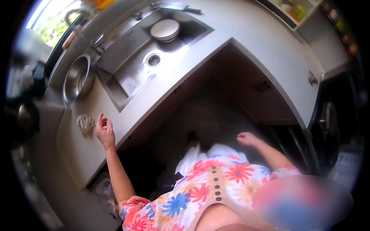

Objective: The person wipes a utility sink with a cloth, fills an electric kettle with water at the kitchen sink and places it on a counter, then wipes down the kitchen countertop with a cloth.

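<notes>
My left hand (105, 133) is over the counter edge at the left, its fingers stretched out and apart with nothing in them. Just left of its fingertips lies a crumpled, greyish-white cloth (85, 124) on the countertop; a small gap seems to separate the two. On the other side, my right hand (248, 139) hangs by my body, away from the counter. Its fingers are curled in and I see nothing held there.
Stacked white bowls or plates (165, 30) stand in the steel sink (133, 79). Beside the faucet (98, 43) rests a large metal basin (78, 78). A knife (189, 10) lies behind the sink. The white counter (254, 36) bends around me, with a small crumpled item (312, 78) at right.
</notes>
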Demonstrator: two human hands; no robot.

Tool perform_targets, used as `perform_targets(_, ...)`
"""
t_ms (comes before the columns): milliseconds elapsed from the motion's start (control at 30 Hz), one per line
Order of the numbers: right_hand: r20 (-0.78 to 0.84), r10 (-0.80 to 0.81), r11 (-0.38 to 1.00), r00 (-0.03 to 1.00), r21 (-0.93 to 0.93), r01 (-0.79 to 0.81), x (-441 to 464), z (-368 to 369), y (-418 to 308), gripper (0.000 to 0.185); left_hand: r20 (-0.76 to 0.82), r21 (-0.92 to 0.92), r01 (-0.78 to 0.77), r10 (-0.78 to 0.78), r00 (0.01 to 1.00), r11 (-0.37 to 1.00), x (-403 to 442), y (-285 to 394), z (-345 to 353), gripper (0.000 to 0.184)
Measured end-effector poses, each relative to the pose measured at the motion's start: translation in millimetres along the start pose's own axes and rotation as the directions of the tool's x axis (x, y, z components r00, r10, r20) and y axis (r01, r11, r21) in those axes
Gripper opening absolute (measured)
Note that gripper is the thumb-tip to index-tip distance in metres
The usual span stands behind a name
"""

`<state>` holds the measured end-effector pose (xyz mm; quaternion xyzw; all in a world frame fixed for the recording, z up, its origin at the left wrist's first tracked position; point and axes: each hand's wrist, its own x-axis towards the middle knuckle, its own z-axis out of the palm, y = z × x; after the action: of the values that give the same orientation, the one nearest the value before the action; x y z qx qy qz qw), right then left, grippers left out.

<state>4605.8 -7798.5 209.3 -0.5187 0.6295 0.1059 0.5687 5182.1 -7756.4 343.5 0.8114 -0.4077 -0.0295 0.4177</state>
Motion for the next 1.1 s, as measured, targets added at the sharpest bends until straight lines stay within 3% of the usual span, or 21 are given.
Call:
perform_targets(133,-0.034,-0.018,0.999,0.999,0.028,0.019,-12.1,-5.3,8.0,0.036,-0.076,0.113,0.153,-0.144,0.987,0.982,-41.7,-70.8,-48.7,0.041)
perform_targets(233,-0.097,0.004,0.998,0.995,0.07,0.003,-32.4,4.6,51.1,0.031,-0.06,0.248,0.113,-0.101,0.993,0.962,-52.3,-95.7,-61.2,0.043)
perform_targets(267,-0.1,0.035,0.999,0.994,0.024,-0.033,-42.8,4.1,62.6,0.029,-0.07,0.351,0.098,-0.078,0.994,0.931,-48.7,-97.3,-64.5,0.045)
perform_targets(400,-0.083,0.224,0.965,0.971,-0.12,-0.233,-78.9,17.2,97.7,0.026,-0.091,0.446,-0.044,0.094,0.991,0.894,-10.8,-128.2,-74.5,0.049)
perform_targets(567,-0.158,0.342,0.938,0.926,0.004,-0.346,-90.1,41.9,103.3,0.025,-0.126,0.669,-0.013,0.131,0.983,0.743,71.3,-156.1,-85.9,0.054)
perform_targets(600,-0.156,0.335,0.941,0.929,0.013,-0.337,-91.5,49.5,87.8,0.026,-0.125,0.659,0.001,0.108,0.986,0.752,83.8,-163.4,-85.7,0.055)
perform_targets(700,-0.134,0.258,0.966,0.957,0.058,-0.253,-82.3,76.1,49.0,0.029,-0.065,0.343,0.016,0.006,0.998,0.939,109.3,-197.9,-71.1,0.057)
perform_targets(733,-0.121,0.212,0.975,0.97,0.092,-0.201,-78.4,85.9,35.1,0.03,0.026,0.138,0.21,-0.215,0.976,0.968,107.2,-197.5,-62.2,0.054)
perform_targets(833,-0.067,0.083,0.989,0.994,0.132,-0.074,-73.4,111.3,-10.8,0.033,-0.042,0.527,0.053,-0.036,0.998,0.848,88.1,-158.6,-36.0,0.048)
perform_targets(867,-0.041,0.042,0.99,0.998,0.136,-0.036,-76.5,116.9,-18.9,0.034,-0.064,0.47,-0.067,0.11,0.992,0.88,83.6,-163.3,-26.3,0.04)
perform_targets(967,0.024,0.019,0.992,1.0,0.128,-0.021,-77.2,124.6,-32.6,0.035,-0.021,0.357,-0.248,0.273,0.962,0.9,66.0,-138.6,-12.7,0.036)
perform_targets(1100,0.017,0.158,0.981,0.987,0.109,-0.159,-71.8,110.2,-52.1,0.034,0.06,0.23,-0.271,0.264,0.963,0.935,54.8,-111.4,-18.7,0.03)
